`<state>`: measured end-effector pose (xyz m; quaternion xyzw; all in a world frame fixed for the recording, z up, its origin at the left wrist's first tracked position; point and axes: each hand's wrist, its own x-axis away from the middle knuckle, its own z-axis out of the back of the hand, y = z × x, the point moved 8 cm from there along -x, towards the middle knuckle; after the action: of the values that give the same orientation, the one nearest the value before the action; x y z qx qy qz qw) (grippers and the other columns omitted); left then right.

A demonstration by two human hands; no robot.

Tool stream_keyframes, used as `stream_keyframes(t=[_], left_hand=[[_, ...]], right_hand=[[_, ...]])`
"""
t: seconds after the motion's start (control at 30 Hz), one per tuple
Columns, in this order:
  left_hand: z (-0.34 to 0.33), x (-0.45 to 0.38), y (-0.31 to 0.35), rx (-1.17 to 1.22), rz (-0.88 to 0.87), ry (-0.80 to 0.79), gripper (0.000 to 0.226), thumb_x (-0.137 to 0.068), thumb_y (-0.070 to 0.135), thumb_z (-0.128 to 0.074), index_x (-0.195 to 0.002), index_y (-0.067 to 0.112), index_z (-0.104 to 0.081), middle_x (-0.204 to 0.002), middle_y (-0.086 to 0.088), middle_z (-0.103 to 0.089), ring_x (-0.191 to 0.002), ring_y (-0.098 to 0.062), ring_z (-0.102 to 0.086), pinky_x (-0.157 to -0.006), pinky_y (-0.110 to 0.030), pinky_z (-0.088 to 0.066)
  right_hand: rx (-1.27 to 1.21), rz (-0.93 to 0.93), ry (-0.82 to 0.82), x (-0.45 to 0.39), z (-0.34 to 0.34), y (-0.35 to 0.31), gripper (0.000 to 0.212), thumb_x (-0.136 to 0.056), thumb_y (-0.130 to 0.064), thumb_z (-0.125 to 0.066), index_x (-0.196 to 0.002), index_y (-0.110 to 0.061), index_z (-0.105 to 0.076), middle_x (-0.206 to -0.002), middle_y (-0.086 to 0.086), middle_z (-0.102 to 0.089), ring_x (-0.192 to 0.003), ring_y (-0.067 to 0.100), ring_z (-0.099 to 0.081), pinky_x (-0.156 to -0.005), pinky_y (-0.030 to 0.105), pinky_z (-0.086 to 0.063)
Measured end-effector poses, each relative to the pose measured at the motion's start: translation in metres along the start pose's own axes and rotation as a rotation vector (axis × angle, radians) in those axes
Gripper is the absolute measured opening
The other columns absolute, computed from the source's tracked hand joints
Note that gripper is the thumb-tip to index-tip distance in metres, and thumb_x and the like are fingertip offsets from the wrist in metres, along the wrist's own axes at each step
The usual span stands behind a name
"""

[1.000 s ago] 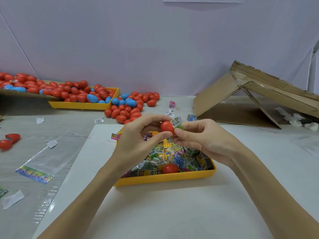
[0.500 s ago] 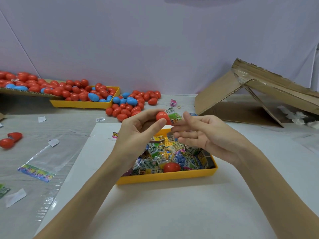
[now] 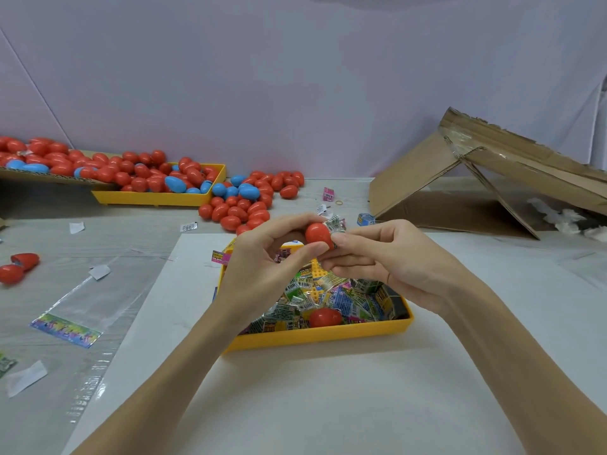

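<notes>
- Gripping a red egg (image 3: 318, 234) in the left hand (image 3: 262, 267), thumb beneath it and forefinger arching over the top, fingers (image 3: 289, 224) curling round it.
- Holding that egg up in the air, above the far end of the near yellow tray (image 3: 315, 336) and clear of everything lying in it.
- Pinching a small printed packet (image 3: 335, 224) with the right hand (image 3: 387, 261), thumb and forefinger closing on it right at the egg's right side, remaining fingers lying nearly straight underneath.
- Blocking much of the near tray from view with both hands and hiding its far rim.
- Lying heaped in that tray: many more packets (image 3: 295, 307), with a second red egg (image 3: 325, 317) sitting among them near the front wall.
- Lying under the tray: a white sheet (image 3: 295, 405) spread over the tabletop (image 3: 138, 224).
- Crowding the far left: another yellow tray (image 3: 154, 199) brimming with red and blue eggs, and a loose pile of eggs (image 3: 249, 205) spilling beside it, just beyond the hands.
- Lying at the left edge: two red egg pieces (image 3: 19, 267), well apart from the near tray, and a clear bag (image 3: 72, 303) flat beside the sheet.
- Standing open on its side at the far right: a torn cardboard box (image 3: 476, 178), with a small blue roll of tape (image 3: 365, 220) just in front of it, near the right hand.
</notes>
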<state>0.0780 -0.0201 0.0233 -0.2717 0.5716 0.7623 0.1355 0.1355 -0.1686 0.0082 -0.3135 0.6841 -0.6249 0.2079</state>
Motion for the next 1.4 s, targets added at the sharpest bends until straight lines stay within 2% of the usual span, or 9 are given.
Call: stream_keyframes(t=[0.17, 0.33, 0.47, 0.63, 0.87, 1.03, 1.17, 1.23, 1.4], left_hand=[[0.002, 0.0, 0.006, -0.073, -0.073, 0.018, 0.039, -0.087, 0.023, -0.075, -0.124, 0.011, -0.07, -0.114, -0.001, -0.074, -0.106, -0.017, -0.071, -0.094, -0.023, -0.055], [0.0, 0.002, 0.005, -0.076, -0.071, 0.026, 0.04, -0.09, 0.022, -0.072, -0.127, 0.007, -0.069, -0.118, -0.001, -0.073, -0.112, -0.01, -0.07, -0.095, -0.02, -0.054], [0.0, 0.001, 0.007, -0.127, -0.097, 0.03, 0.039, -0.092, 0.022, -0.07, -0.128, 0.006, -0.068, -0.117, -0.003, -0.073, -0.113, -0.015, -0.069, -0.096, -0.024, -0.054], [-0.009, 0.005, 0.015, -0.405, -0.172, 0.054, 0.039, -0.099, 0.026, -0.062, -0.13, 0.003, -0.065, -0.119, -0.003, -0.069, -0.11, -0.015, -0.065, -0.095, -0.023, -0.052], [-0.011, 0.004, 0.018, -0.491, -0.2, -0.029, 0.052, -0.089, 0.045, -0.068, -0.124, 0.006, -0.066, -0.11, -0.004, -0.071, -0.097, -0.01, -0.066, -0.088, -0.016, -0.054], [-0.01, 0.004, 0.011, -0.601, -0.211, -0.044, 0.044, -0.09, 0.028, -0.074, -0.125, 0.004, -0.065, -0.109, -0.006, -0.071, -0.096, -0.017, -0.067, -0.088, -0.024, -0.053], [-0.011, 0.004, 0.011, -0.641, -0.232, -0.063, 0.048, -0.096, 0.039, -0.062, -0.127, 0.002, -0.065, -0.102, -0.007, -0.069, -0.091, -0.019, -0.063, -0.082, -0.028, -0.051], [-0.014, 0.005, 0.011, -0.664, -0.258, -0.086, 0.046, -0.099, 0.036, -0.053, -0.128, 0.002, -0.064, -0.1, -0.007, -0.07, -0.09, -0.02, -0.062, -0.079, -0.032, -0.05], [-0.016, 0.006, 0.011, -0.698, -0.336, -0.109, 0.045, -0.1, 0.03, -0.053, -0.131, -0.001, -0.064, -0.103, -0.009, -0.073, -0.095, -0.022, -0.063, -0.079, -0.037, -0.052]], right_hand=[[-0.066, -0.008, -0.025, -0.002, -0.003, 0.002, 0.031, -0.088, -0.027, -0.077, -0.111, -0.006, -0.08, -0.113, 0.021, -0.076, -0.109, 0.029, -0.074, -0.084, 0.026, -0.061], [-0.112, -0.032, -0.008, -0.003, -0.003, 0.007, 0.032, -0.086, -0.025, -0.077, -0.111, -0.005, -0.08, -0.113, 0.02, -0.076, -0.108, 0.027, -0.075, -0.083, 0.024, -0.06], [-0.173, -0.07, -0.017, -0.003, -0.006, 0.01, 0.033, -0.088, -0.024, -0.076, -0.113, -0.003, -0.079, -0.112, 0.02, -0.076, -0.103, 0.024, -0.076, -0.08, 0.022, -0.06], [-0.224, -0.135, -0.001, -0.004, -0.006, 0.015, 0.03, -0.09, -0.027, -0.076, -0.107, -0.003, -0.08, -0.106, 0.016, -0.077, -0.094, 0.02, -0.075, -0.076, 0.023, -0.06], [-0.202, -0.184, 0.005, -0.006, -0.007, 0.022, 0.042, -0.087, -0.033, -0.079, -0.117, -0.003, -0.077, -0.103, 0.014, -0.075, -0.089, 0.019, -0.072, -0.082, 0.027, -0.061], [-0.21, -0.206, -0.003, -0.006, -0.011, 0.024, 0.043, -0.082, -0.035, -0.081, -0.115, -0.007, -0.078, -0.11, 0.015, -0.077, -0.096, 0.021, -0.074, -0.078, 0.026, -0.06], [-0.26, -0.233, -0.064, -0.005, -0.015, 0.024, 0.035, -0.087, -0.034, -0.078, -0.113, -0.011, -0.079, -0.113, 0.015, -0.075, -0.101, 0.025, -0.073, -0.083, 0.031, -0.061], [-0.334, -0.247, -0.076, -0.005, -0.016, 0.026, 0.036, -0.086, -0.036, -0.079, -0.111, -0.01, -0.078, -0.112, 0.016, -0.074, -0.102, 0.028, -0.073, -0.087, 0.034, -0.061], [-0.378, -0.262, -0.041, -0.008, -0.019, 0.034, 0.029, -0.082, -0.034, -0.08, -0.098, -0.01, -0.081, -0.102, 0.014, -0.074, -0.094, 0.024, -0.073, -0.082, 0.031, -0.061]])
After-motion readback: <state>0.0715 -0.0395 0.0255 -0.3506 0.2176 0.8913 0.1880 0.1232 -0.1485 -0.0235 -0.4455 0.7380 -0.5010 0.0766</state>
